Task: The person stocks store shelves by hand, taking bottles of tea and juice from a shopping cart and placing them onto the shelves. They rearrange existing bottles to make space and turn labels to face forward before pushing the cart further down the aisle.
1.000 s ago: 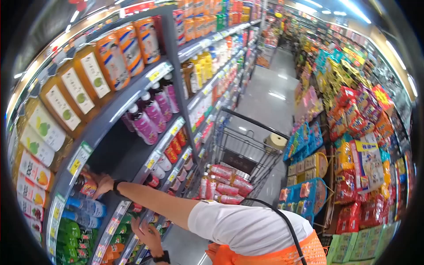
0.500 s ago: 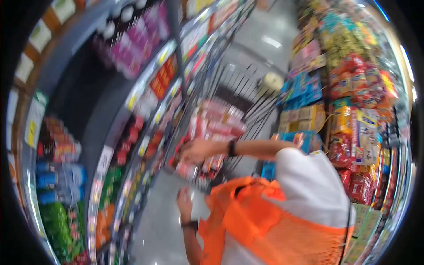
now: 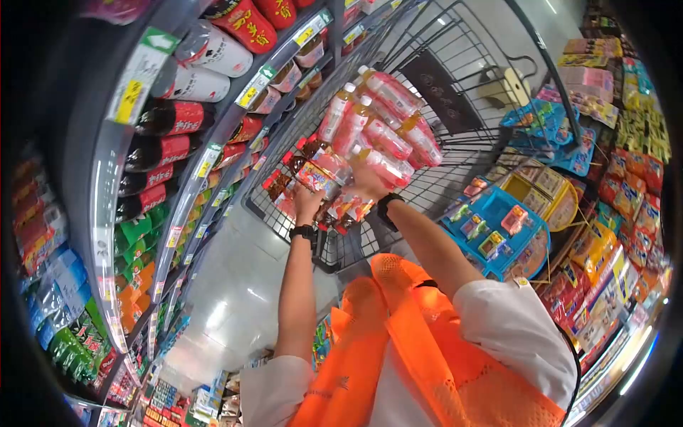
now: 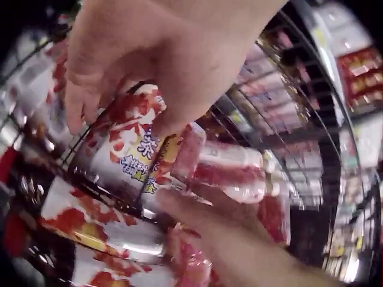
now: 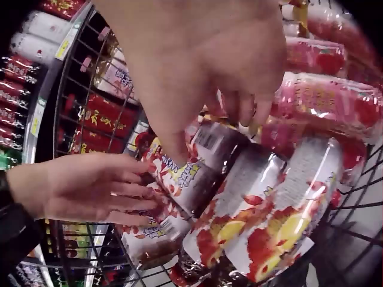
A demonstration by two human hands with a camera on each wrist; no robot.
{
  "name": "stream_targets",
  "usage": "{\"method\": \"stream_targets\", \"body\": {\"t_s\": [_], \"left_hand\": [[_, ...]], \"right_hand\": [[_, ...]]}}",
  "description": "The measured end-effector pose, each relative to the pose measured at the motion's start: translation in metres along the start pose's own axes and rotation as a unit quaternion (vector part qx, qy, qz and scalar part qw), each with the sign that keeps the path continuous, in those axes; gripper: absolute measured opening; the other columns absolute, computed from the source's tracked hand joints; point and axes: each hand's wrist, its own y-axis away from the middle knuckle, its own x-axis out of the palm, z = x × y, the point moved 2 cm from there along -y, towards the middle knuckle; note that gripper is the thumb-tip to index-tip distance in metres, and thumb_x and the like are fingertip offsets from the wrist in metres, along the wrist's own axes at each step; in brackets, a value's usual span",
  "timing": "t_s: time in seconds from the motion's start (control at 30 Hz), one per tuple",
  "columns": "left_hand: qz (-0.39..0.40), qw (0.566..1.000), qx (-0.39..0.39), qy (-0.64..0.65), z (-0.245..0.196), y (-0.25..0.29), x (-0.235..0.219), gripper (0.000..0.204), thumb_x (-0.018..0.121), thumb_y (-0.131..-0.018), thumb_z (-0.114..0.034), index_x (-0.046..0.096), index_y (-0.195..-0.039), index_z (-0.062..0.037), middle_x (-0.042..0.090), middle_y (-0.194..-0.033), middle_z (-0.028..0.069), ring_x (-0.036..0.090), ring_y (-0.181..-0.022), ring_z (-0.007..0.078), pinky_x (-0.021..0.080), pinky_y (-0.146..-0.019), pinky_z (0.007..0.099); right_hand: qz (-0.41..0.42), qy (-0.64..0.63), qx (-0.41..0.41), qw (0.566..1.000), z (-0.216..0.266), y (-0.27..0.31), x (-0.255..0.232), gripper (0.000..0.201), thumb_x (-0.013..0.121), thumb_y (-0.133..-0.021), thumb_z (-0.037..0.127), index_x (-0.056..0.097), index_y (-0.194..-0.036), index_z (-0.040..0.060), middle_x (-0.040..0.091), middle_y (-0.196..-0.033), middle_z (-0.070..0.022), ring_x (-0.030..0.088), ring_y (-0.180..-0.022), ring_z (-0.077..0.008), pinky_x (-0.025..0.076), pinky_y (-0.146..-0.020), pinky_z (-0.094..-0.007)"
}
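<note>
Both hands are inside the shopping cart [image 3: 455,142], over brown tea bottles with red caps and white labels patterned in red and yellow. In the head view, my left hand [image 3: 307,205] is at the lower end of one tea bottle [image 3: 316,178]. The right wrist view shows its fingers straight, resting against the bottles. My right hand [image 5: 209,66] bends over a tea bottle [image 5: 188,179], its thumb along the label and its fingers on the far side. More tea bottles [image 5: 275,233] lie beside it. Pink-labelled bottles [image 3: 388,135] are piled behind the hands.
Drink shelves [image 3: 107,185] run along the left, stocked with dark bottles with red labels [image 3: 171,117]. To the right, a blue tray [image 3: 498,235] of small packs and stacked snack bags [image 3: 619,185] stand near the cart. Tiled floor [image 3: 220,285] shows between shelf and cart.
My right hand was in the shelf at a tea bottle, then swung right and carried it to the cart. My left hand has come up from beside the shelf to the bottles. The head view tilts down.
</note>
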Motion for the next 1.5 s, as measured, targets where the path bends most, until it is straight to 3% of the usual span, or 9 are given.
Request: {"method": "stream_targets", "body": {"t_s": [0.13, 0.47, 0.63, 0.73, 0.83, 0.9, 1.27, 1.37, 1.5], "left_hand": [[0.099, 0.920, -0.251, 0.284, -0.015, 0.002, 0.018, 0.062, 0.072, -0.087, -0.041, 0.053, -0.134, -0.0052, 0.053, -0.141, 0.0171, 0.056, -0.127, 0.0303, 0.051, -0.094, 0.0561], [-0.011, 0.988, -0.134, 0.075, -0.008, -0.003, 0.036, 0.078, 0.070, -0.089, -0.048, 0.044, -0.146, -0.0021, 0.064, -0.124, 0.0217, 0.063, -0.115, 0.0369, 0.048, -0.098, 0.0450], [0.005, 0.987, -0.153, 0.045, 0.037, -0.015, 0.142, 0.084, 0.037, -0.100, -0.050, 0.000, -0.162, -0.0080, -0.004, -0.167, 0.0269, -0.007, -0.153, 0.0481, 0.002, -0.123, 0.0607], [0.042, 0.998, -0.052, 0.010, -0.007, 0.037, 0.092, 0.069, 0.064, -0.093, -0.053, 0.054, -0.134, 0.0010, 0.067, -0.115, 0.0184, 0.066, -0.102, 0.0316, 0.053, -0.090, 0.0462], [0.094, 0.797, -0.249, 0.542, -0.056, 0.107, 0.051, 0.075, 0.065, -0.093, -0.053, 0.039, -0.148, -0.0090, 0.048, -0.144, 0.0175, 0.045, -0.136, 0.0320, 0.050, -0.091, 0.0633], [0.094, 0.782, -0.160, 0.595, -0.025, 0.118, 0.078, 0.067, 0.062, -0.095, -0.055, 0.042, -0.142, -0.0114, 0.057, -0.118, 0.0075, 0.056, -0.107, 0.0218, 0.051, -0.077, 0.0553], [-0.088, 0.861, 0.160, 0.474, -0.087, 0.234, -0.191, 0.055, 0.066, -0.087, 0.001, 0.036, -0.133, -0.0096, 0.045, -0.136, 0.0095, 0.049, -0.126, 0.0180, 0.050, -0.094, 0.0354], [-0.142, 0.738, 0.241, 0.614, -0.139, 0.253, -0.295, 0.063, 0.062, -0.084, 0.007, 0.032, -0.137, -0.0082, 0.041, -0.140, 0.0107, 0.043, -0.133, 0.0188, 0.046, -0.104, 0.0381], [-0.232, 0.747, 0.332, 0.527, -0.167, 0.253, -0.416, 0.068, 0.058, -0.089, -0.006, 0.025, -0.148, -0.0093, 0.039, -0.144, 0.0071, 0.040, -0.135, 0.0187, 0.041, -0.108, 0.0335]], "right_hand": [[-0.001, -0.056, 0.012, 0.998, 0.009, -0.027, 0.034, 0.097, 0.087, -0.066, 0.038, 0.042, -0.144, 0.0030, 0.056, -0.132, -0.0262, 0.055, -0.121, -0.0442, 0.048, -0.101, -0.0501], [0.075, -0.170, 0.015, 0.982, -0.006, -0.045, -0.001, 0.054, 0.069, -0.088, 0.036, 0.054, -0.126, 0.0008, 0.064, -0.113, -0.0239, 0.064, -0.107, -0.0401, 0.052, -0.088, -0.0474], [0.189, -0.342, 0.027, 0.920, -0.001, -0.022, -0.033, 0.048, 0.061, -0.099, 0.040, 0.057, -0.119, -0.0039, 0.063, -0.098, -0.0047, 0.058, -0.085, -0.0145, 0.051, -0.074, -0.0326], [0.184, -0.226, 0.041, 0.956, -0.035, -0.017, -0.026, 0.043, 0.061, -0.100, 0.039, 0.060, -0.125, 0.0039, 0.060, -0.094, 0.0012, 0.055, -0.081, -0.0088, 0.049, -0.069, -0.0291], [0.181, -0.182, 0.047, 0.965, -0.029, 0.007, -0.040, 0.053, 0.051, -0.101, 0.047, 0.059, -0.123, -0.0008, 0.067, -0.096, -0.0100, 0.064, -0.087, -0.0216, 0.052, -0.076, -0.0385], [0.220, -0.254, 0.172, 0.926, 0.084, 0.065, -0.114, 0.047, 0.050, -0.103, 0.042, 0.059, -0.124, 0.0006, 0.066, -0.096, -0.0074, 0.062, -0.090, -0.0162, 0.052, -0.077, -0.0347], [0.306, -0.278, -0.206, 0.887, 0.303, 0.160, -0.177, 0.071, 0.069, -0.097, 0.022, 0.030, -0.152, 0.0004, 0.044, -0.146, -0.0146, 0.047, -0.131, -0.0206, 0.041, -0.109, -0.0348], [0.243, -0.296, -0.358, 0.852, 0.366, 0.161, -0.180, 0.075, 0.071, -0.094, 0.016, 0.026, -0.154, 0.0032, 0.038, -0.151, -0.0150, 0.042, -0.136, -0.0208, 0.037, -0.113, -0.0362], [0.169, -0.324, -0.469, 0.804, 0.474, 0.148, -0.200, 0.078, 0.075, -0.088, 0.005, 0.029, -0.151, 0.0041, 0.025, -0.163, -0.0171, 0.039, -0.141, -0.0220, 0.035, -0.116, -0.0393]]}}
